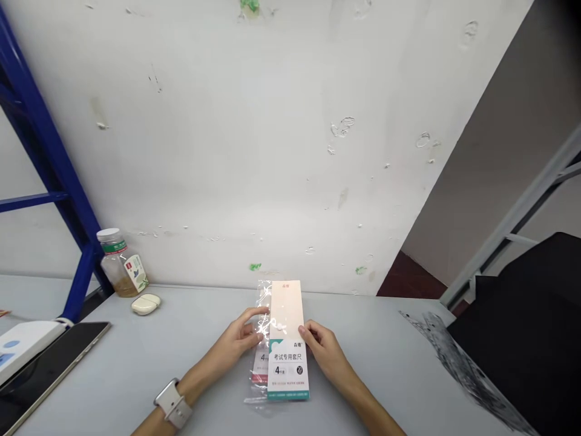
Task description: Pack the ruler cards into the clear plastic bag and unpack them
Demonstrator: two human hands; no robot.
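With the right hand (323,351), holding a long, flat, cream pack with a white and teal lower label (288,340) by its right edge, thumb in front and fingers behind. With the left hand (238,339), touching a glossy clear plastic sleeve (255,399) at the left side, thumb and index finger set a little apart; gripping or only steadying, not possible to tell from this angle. Under the cream pack and partly covered by it, a similar pack with a red lower band (261,363).

As for progress, to be judged as in the middle of handling: already put together as one overlapping pair, with printed faces toward the camera; not separated, and with no contents in sight outside the packs.

Located between both hands, over the middle of the grey tabletop (204,321), near the white wall (272,151). Pointing almost straight away from the body, with the long axis running from the teal end, nearest, to the plain cream end, toward the wall. Printed upright for reading from this side.
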